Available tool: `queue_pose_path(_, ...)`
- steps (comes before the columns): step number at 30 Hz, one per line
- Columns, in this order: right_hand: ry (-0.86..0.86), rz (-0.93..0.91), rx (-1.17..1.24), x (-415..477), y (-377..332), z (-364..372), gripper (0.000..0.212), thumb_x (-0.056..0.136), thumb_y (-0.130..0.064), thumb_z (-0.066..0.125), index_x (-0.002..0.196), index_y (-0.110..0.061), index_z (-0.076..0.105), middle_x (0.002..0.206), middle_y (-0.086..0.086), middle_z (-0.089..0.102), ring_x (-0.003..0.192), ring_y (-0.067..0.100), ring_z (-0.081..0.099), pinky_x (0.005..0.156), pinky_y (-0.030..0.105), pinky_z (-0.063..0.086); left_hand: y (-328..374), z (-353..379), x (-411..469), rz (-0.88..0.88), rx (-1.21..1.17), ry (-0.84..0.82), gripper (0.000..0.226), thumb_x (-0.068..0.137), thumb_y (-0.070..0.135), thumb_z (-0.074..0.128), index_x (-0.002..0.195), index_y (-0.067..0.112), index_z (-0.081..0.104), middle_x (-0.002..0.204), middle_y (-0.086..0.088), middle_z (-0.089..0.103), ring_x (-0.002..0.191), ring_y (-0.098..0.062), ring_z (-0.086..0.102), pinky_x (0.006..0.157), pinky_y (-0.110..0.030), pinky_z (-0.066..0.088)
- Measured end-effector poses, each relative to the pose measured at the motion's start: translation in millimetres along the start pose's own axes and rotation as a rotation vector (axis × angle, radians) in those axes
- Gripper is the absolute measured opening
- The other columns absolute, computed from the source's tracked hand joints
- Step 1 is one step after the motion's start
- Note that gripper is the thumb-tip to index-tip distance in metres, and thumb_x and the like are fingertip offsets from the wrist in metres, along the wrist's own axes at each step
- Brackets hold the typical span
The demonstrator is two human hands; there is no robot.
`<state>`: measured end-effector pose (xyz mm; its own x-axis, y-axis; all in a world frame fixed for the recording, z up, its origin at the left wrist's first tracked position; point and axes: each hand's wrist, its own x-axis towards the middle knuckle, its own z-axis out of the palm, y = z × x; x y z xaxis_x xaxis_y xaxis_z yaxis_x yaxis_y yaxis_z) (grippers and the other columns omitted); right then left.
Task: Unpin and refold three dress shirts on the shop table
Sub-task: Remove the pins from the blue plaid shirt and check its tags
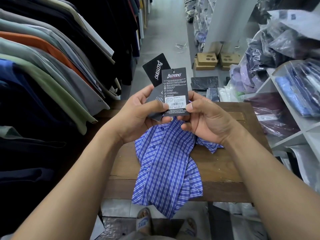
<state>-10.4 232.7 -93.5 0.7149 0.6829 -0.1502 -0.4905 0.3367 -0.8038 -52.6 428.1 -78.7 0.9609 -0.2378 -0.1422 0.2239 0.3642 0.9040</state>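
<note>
Hang tags (174,91) are standing upright because we are pinching their lower edges with left hand (138,118) and right hand (206,120), probably to read them, while the checked shirt (164,167) is lying on the table (225,170) just below both hands.

Shirt (164,167) on the table (220,168), tags (174,90) above it, clothes rack (52,58) left, shelves (287,138) right, boxes (207,60) behind.

Single head-worn, wide-angle view. The camera looked forward and down from just above the wooden worktop (223,163). Both forearms entered from the lower edge, and the left hand (138,116) and right hand (206,120) sat close to the lens at centre. A clothes rack (52,66) bounded the left and shelves (310,126) the right, while the aisle floor (164,32) receded ahead.
</note>
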Motion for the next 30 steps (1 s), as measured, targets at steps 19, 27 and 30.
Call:
queue_pose_path(19, 0.227, -0.022, -0.314, 1.7, 10.9, 5.5, 0.019, 0.088, 0.002, 0.05, 0.1, -0.01, 0.06, 0.091, 0.012, 0.07, 0.068, 0.022, 0.064, 0.049, 0.028, 0.054, -7.6, -3.3, -5.4, 0.028, 0.207, 0.129, 0.05, 0.091, -0.011, 0.063, 0.133, 0.012, 0.052, 0.108, -0.005, 0.075, 0.095, -0.022, 0.074, 0.073, -0.025, 0.059)
queue_pose_path(27, 0.273, -0.007, -0.304, -1.0, 12.9, 11.8, 0.022, 0.095, 0.006, 0.046, 0.094, -0.013, 0.059, 0.082, 0.008, 0.069, 0.053, 0.014, 0.06, 0.043, 0.024, 0.051, -9.4, -7.7, -9.5, 0.027, 0.208, 0.124, 0.052, 0.09, -0.01, 0.064, 0.135, 0.014, 0.052, 0.116, -0.011, 0.072, 0.101, -0.026, 0.073, 0.075, -0.027, 0.059)
queue_pose_path(30, 0.273, -0.008, -0.269, -1.2, 12.6, 13.8, 0.023, 0.095, 0.006, 0.047, 0.09, -0.013, 0.058, 0.074, 0.005, 0.067, 0.051, 0.012, 0.058, 0.044, 0.023, 0.051, -8.9, -8.1, -10.5, 0.02, 0.148, 0.115, 0.05, 0.09, -0.01, 0.063, 0.134, 0.013, 0.053, 0.116, -0.012, 0.072, 0.1, -0.026, 0.073, 0.073, -0.026, 0.059)
